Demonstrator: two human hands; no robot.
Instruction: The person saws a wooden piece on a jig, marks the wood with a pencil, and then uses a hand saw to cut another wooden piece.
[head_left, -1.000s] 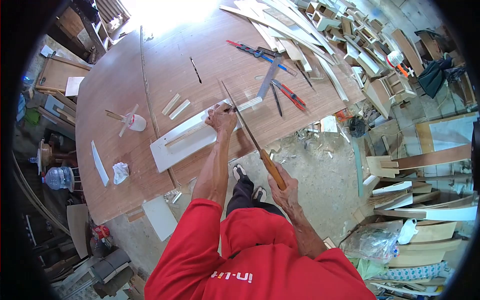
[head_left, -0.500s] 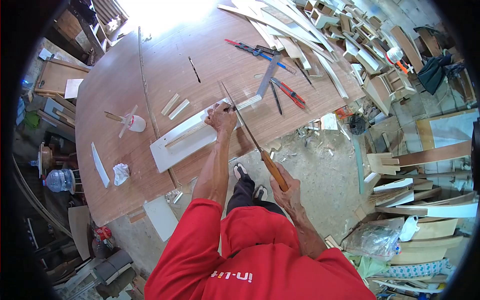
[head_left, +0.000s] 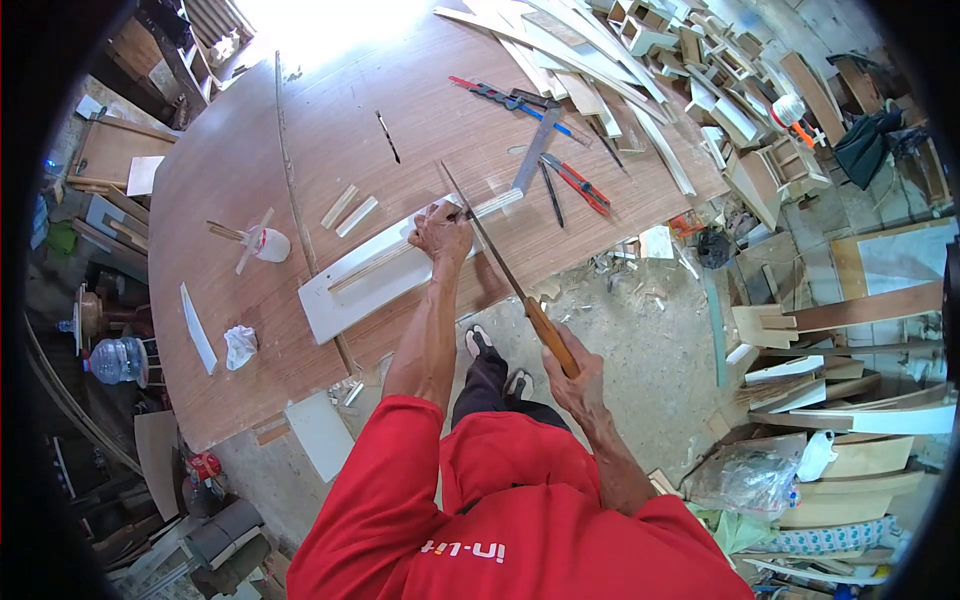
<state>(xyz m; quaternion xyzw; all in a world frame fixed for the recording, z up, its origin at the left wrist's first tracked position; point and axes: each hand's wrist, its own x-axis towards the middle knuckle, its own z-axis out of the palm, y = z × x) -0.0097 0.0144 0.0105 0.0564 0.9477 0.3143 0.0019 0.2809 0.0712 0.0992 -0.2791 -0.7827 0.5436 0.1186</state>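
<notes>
white print on the red shirt (head_left: 560, 505) — roughly "in-lit"

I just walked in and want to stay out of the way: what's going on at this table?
Someone is sawing at a big wooden table. The left hand presses a thin wooden strip down on a white board, and the right hand grips the orange handle of a saw whose blade crosses the strip beside that hand. A metal square and red pliers lie further along the table.
</notes>
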